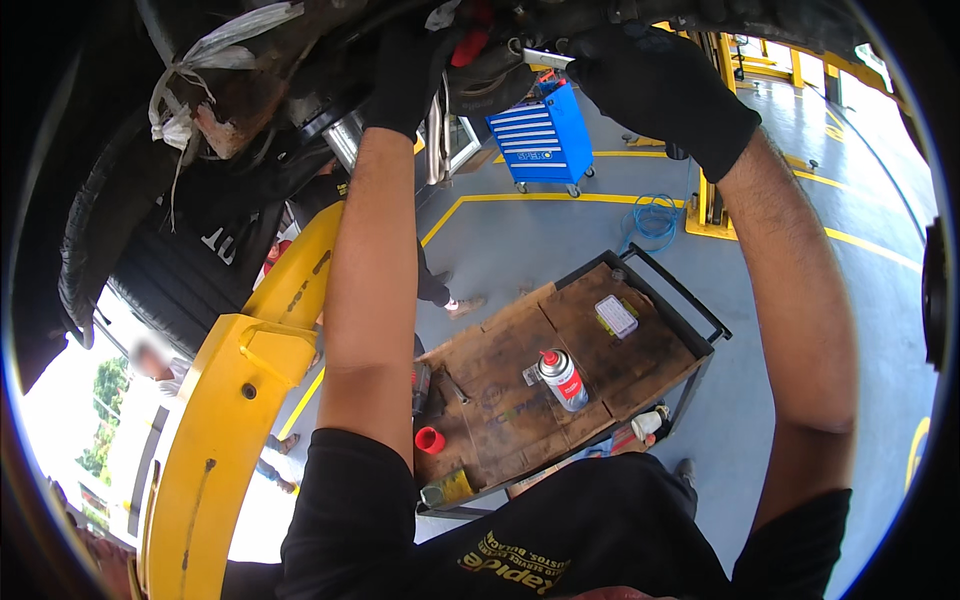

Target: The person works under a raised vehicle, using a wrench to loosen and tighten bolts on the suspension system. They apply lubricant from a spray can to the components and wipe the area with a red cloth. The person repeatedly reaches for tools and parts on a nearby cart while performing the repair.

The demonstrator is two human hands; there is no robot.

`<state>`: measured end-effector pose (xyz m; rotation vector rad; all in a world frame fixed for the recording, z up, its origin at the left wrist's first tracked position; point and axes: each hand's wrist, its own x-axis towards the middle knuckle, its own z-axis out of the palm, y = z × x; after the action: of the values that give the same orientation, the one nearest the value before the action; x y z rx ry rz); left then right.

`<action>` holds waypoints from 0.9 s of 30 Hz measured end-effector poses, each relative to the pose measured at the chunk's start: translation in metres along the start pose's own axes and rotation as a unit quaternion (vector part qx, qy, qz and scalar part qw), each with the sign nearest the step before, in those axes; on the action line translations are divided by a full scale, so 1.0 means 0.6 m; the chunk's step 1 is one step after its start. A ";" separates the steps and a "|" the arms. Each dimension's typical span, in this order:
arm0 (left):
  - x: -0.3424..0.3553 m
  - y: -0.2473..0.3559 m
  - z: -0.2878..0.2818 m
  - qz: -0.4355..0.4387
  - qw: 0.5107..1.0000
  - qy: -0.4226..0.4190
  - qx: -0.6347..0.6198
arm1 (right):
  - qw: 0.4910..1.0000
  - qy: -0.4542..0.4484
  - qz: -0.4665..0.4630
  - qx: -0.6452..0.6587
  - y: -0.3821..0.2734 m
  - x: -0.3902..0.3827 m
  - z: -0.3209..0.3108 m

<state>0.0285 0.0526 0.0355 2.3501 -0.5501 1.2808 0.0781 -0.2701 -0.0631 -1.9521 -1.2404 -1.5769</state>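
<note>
Both my arms reach up to the dark underside of a raised vehicle, and both hands wear black gloves. My right hand (pixel 660 95) is closed around a silver wrench (pixel 548 59), whose far end points left toward the dark parts. My left hand (pixel 408 80) is up among the parts at the left, beside a red piece (pixel 472 42); its fingers are lost in shadow, so their grip is hidden. Close to my left wrist is a shiny metal cylinder (pixel 345 138). Farther left, a whitish plastic strip (pixel 215 50) is tied around a part.
A yellow lift arm (pixel 215 440) curves up at the left. Below stands a cart (pixel 500 400) with a spray can (pixel 563 380), a red cap (pixel 430 440) and a small white box (pixel 617 316). Beyond are a blue tool cabinet (pixel 545 140), a coiled hose (pixel 653 222) and other people.
</note>
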 end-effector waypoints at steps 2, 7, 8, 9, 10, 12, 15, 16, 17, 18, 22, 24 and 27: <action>-0.024 0.052 0.031 -0.025 0.990 0.040 -0.130 | 1.000 -0.017 0.014 -0.012 -0.012 -0.004 -0.012; -0.027 0.050 0.023 0.035 0.997 0.039 -0.053 | 0.999 -0.032 0.020 -0.027 -0.028 -0.005 -0.024; -0.028 0.046 0.024 0.032 0.997 0.046 -0.061 | 0.999 -0.018 0.013 -0.026 -0.029 -0.006 -0.022; -0.029 0.042 0.026 0.029 0.996 0.052 -0.070 | 1.000 0.014 0.006 -0.014 -0.031 -0.008 -0.018; -0.028 0.037 0.026 0.025 0.995 0.059 -0.079 | 1.000 0.014 0.012 -0.006 -0.034 -0.007 -0.015; -0.031 0.032 0.020 0.014 0.997 0.046 -0.067 | 1.000 0.014 0.024 0.011 -0.039 -0.007 -0.007; -0.030 0.029 0.024 0.019 0.995 0.056 -0.084 | 0.997 0.057 0.041 0.042 -0.044 -0.018 0.008; -0.028 0.025 0.020 0.033 0.998 0.048 -0.040 | 0.995 0.053 0.059 0.054 -0.051 -0.018 0.006; -0.027 0.021 0.015 0.045 0.998 0.040 0.005 | 0.995 0.060 0.059 0.059 -0.054 -0.017 0.000; -0.028 0.016 0.015 0.037 0.998 0.035 0.026 | 0.995 0.044 0.042 0.074 -0.044 -0.012 0.001; -0.035 0.012 0.014 -0.023 0.998 0.012 0.064 | 0.989 -0.025 0.066 0.131 -0.031 0.004 0.004; -0.029 0.002 0.012 -0.019 0.999 0.024 0.020 | 0.982 -0.023 0.105 0.156 -0.045 -0.002 0.009; -0.035 0.003 0.015 -0.021 0.999 0.039 -0.029 | 0.965 0.034 0.158 0.205 -0.073 -0.026 0.050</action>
<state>0.0235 0.0496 0.0136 2.2429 -0.5040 1.3132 0.0621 -0.2305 -0.0983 -1.7106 -1.0613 -1.1160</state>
